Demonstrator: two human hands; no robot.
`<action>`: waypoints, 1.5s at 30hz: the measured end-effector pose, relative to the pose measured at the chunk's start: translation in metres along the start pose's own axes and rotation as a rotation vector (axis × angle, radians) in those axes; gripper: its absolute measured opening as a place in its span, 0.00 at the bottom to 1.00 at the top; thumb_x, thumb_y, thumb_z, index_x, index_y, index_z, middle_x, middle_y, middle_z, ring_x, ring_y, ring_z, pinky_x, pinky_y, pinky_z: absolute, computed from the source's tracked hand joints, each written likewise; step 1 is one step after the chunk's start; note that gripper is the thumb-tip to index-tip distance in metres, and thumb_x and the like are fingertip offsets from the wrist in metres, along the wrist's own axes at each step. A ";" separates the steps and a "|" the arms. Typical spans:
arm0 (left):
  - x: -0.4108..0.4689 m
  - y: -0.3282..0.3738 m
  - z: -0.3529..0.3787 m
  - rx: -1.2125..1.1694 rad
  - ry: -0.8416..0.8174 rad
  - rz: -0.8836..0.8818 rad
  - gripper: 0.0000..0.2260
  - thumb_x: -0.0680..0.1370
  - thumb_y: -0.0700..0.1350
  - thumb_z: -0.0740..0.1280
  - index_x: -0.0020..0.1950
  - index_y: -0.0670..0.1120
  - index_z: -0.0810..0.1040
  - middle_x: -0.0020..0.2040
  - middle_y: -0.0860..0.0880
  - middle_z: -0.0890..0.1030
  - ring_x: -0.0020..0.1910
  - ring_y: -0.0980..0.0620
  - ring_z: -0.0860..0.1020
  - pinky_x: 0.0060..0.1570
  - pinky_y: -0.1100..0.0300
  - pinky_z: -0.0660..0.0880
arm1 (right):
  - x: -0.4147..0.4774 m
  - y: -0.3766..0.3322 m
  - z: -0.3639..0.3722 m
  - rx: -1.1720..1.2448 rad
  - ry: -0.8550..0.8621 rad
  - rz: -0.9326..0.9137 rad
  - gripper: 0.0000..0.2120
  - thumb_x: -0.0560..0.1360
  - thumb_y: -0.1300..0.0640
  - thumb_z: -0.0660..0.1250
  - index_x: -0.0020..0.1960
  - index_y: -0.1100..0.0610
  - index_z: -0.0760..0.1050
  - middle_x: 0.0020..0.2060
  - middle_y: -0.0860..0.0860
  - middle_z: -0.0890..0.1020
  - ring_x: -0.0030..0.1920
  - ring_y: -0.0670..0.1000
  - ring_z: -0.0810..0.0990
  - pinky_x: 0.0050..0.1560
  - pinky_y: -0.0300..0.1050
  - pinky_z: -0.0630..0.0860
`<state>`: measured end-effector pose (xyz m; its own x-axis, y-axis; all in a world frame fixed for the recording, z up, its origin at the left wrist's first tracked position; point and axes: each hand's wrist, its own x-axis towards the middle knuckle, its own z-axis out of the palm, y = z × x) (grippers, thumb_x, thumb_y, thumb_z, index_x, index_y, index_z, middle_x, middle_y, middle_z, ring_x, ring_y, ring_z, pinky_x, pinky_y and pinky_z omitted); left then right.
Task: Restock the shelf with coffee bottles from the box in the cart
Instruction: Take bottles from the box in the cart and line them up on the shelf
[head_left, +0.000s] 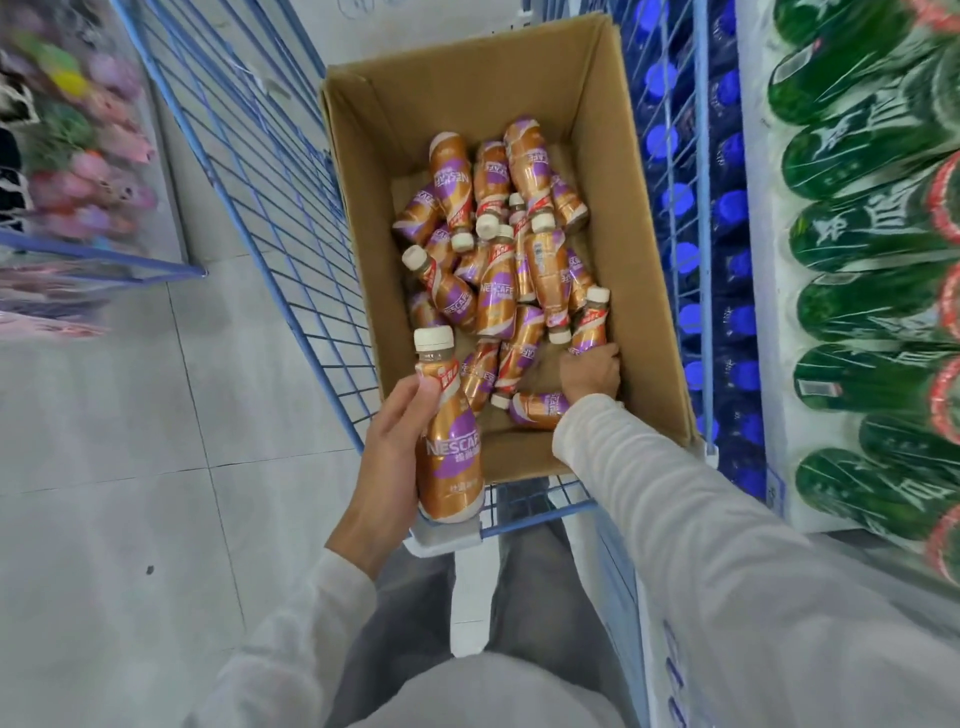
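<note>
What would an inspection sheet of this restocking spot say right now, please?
Surface: open cardboard box sits in the blue wire cart, over a pale tiled floor.
Job's things: coffee bottles lie jumbled in the box.
Clutter: nothing seen.
Hands: left hand holds a raised bottle at the box's near left corner; right hand grips a second bottle inside the box, by its right wall.
Cables: nothing seen.
Surroundings: wrapped green bottle packs and blue-capped bottles on the right; blurred colourful goods on the left.
</note>
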<state>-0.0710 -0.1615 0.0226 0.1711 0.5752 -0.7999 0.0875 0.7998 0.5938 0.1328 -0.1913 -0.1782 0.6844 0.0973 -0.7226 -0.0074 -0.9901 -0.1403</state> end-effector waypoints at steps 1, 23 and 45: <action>0.000 0.000 0.000 -0.002 -0.002 -0.001 0.13 0.77 0.59 0.63 0.58 0.58 0.78 0.53 0.51 0.85 0.55 0.47 0.84 0.55 0.50 0.82 | -0.001 0.000 -0.004 0.015 -0.008 -0.001 0.31 0.76 0.51 0.70 0.73 0.62 0.63 0.68 0.62 0.74 0.66 0.64 0.75 0.65 0.57 0.72; -0.111 0.057 0.039 -0.096 0.040 0.236 0.10 0.80 0.54 0.66 0.58 0.51 0.80 0.51 0.48 0.86 0.50 0.49 0.85 0.47 0.55 0.82 | -0.236 0.010 -0.181 0.506 -0.236 -0.489 0.29 0.68 0.43 0.79 0.62 0.47 0.70 0.53 0.44 0.81 0.51 0.45 0.81 0.47 0.41 0.77; -0.277 -0.016 0.056 0.125 -0.511 0.379 0.14 0.73 0.58 0.74 0.57 0.57 0.84 0.56 0.48 0.85 0.55 0.46 0.83 0.58 0.47 0.79 | -0.415 0.232 -0.237 0.977 0.196 -0.517 0.25 0.69 0.47 0.79 0.60 0.45 0.71 0.51 0.47 0.83 0.47 0.45 0.84 0.49 0.47 0.83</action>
<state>-0.0646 -0.3430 0.2399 0.6554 0.6351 -0.4089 0.0377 0.5132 0.8575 0.0200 -0.4851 0.2496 0.8730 0.3709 -0.3167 -0.1988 -0.3222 -0.9255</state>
